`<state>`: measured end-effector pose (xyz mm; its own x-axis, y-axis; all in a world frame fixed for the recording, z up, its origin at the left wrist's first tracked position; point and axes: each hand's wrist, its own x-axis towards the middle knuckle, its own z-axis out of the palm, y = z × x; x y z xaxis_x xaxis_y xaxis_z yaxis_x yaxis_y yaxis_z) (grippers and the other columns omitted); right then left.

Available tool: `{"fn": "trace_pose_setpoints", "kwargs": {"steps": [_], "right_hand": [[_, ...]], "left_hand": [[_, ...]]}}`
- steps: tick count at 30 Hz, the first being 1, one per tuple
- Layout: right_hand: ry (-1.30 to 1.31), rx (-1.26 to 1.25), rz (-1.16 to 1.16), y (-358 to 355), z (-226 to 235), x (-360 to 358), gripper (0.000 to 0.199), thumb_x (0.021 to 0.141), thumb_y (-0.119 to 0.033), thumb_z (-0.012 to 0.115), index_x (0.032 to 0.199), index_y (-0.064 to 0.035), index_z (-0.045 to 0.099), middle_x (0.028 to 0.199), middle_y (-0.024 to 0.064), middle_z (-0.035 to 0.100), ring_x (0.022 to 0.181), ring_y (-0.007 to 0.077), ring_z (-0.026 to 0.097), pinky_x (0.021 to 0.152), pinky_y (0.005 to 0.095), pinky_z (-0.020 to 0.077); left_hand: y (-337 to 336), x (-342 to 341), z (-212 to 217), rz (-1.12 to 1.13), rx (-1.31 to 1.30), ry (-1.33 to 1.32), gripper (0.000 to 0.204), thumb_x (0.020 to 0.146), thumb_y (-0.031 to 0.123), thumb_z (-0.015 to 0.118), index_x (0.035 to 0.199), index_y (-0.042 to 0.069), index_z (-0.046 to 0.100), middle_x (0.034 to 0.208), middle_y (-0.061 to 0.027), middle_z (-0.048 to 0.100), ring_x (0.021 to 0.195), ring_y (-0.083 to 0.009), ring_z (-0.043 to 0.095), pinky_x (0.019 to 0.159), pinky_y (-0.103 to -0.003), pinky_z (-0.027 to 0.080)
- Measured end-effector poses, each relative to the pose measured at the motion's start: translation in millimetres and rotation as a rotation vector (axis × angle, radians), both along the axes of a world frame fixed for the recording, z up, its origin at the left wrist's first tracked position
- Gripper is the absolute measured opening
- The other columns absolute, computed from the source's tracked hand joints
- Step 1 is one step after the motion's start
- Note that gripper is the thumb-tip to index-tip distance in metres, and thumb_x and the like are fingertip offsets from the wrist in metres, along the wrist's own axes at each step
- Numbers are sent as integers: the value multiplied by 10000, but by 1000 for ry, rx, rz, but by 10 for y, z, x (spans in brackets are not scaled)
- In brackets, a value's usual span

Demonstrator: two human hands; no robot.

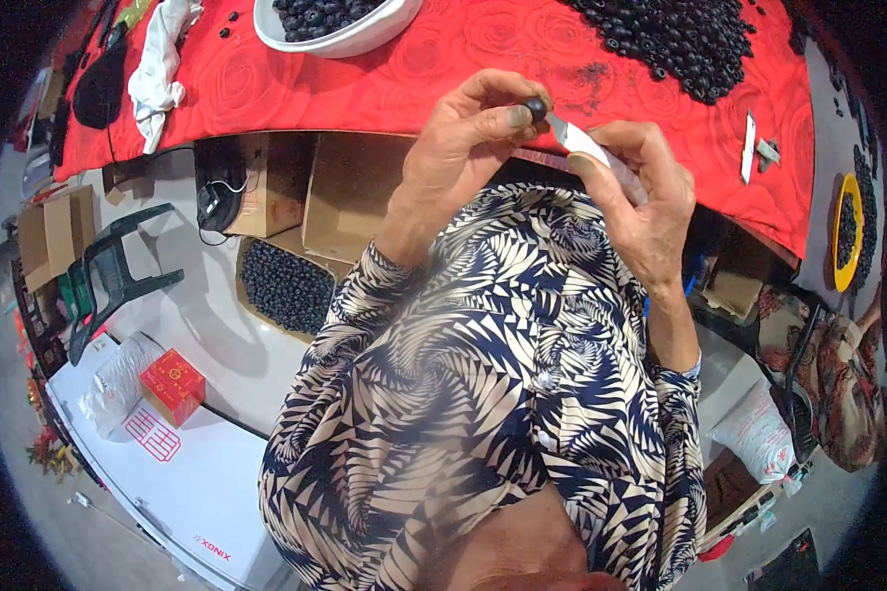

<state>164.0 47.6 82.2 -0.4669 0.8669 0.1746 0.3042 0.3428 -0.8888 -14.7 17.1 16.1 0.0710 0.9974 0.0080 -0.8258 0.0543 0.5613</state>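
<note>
Above the near edge of the red-covered table, my left hand pinches a round black bead between thumb and fingertips. My right hand is closed round a small knife, its handle wrapped in white. The short metal blade points left, toward the bead; whether it touches it I cannot tell. A large heap of black beads lies on the cloth beyond my right hand. At the far side, a white bowl holds more of these beads.
A white rag lies at the table's left. On the right are a thin white strip and a yellow-rimmed tray of beads. Below stand an open box of beads, a dark stool and a red box.
</note>
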Motion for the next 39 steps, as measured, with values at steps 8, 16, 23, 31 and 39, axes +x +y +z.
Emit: {"fn": "trace_pose_setpoints", "kwargs": {"steps": [8, 16, 23, 31, 39], "right_hand": [[-9, 121, 1, -7, -24, -16, 225, 720, -88, 717, 858, -6, 559, 723, 103, 611, 623, 188, 629, 542, 284, 487], [-11, 134, -7, -13, -83, -15, 239, 712, -95, 726, 861, -9, 560, 723, 107, 611, 626, 201, 633, 542, 292, 492], [2, 139, 5, -8, -106, -25, 229, 713, -87, 717, 863, -10, 562, 736, 110, 613, 639, 215, 641, 542, 295, 495], [-21, 143, 11, -4, -86, -8, 233, 708, -92, 716, 866, -10, 564, 739, 118, 613, 645, 228, 640, 550, 305, 495], [-17, 106, 20, 8, -112, -5, 228, 710, -86, 716, 857, -9, 560, 725, 118, 610, 632, 225, 638, 538, 301, 491]], "left_hand": [[6, 46, -92, -20, -37, -76, 247, 817, 69, 592, 1055, 10, 565, 1045, -145, 559, 913, -207, 563, 769, -337, 505], [-8, 54, -54, -25, -51, -77, 243, 814, 57, 592, 1051, 4, 578, 1039, -145, 566, 905, -194, 560, 770, -295, 478], [-15, 61, -13, -45, -87, -105, 252, 801, 43, 601, 1042, -21, 570, 1039, -144, 566, 739, -86, 495, 746, -208, 435], [-5, 72, -17, -31, -110, -82, 253, 806, 38, 590, 1051, -22, 563, 1042, -138, 568, 723, -82, 490, 722, -211, 441], [-1, 45, -44, -71, -93, -57, 224, 830, 54, 574, 1037, -27, 547, 1016, -137, 584, 688, -76, 485, 651, -187, 432]]}}
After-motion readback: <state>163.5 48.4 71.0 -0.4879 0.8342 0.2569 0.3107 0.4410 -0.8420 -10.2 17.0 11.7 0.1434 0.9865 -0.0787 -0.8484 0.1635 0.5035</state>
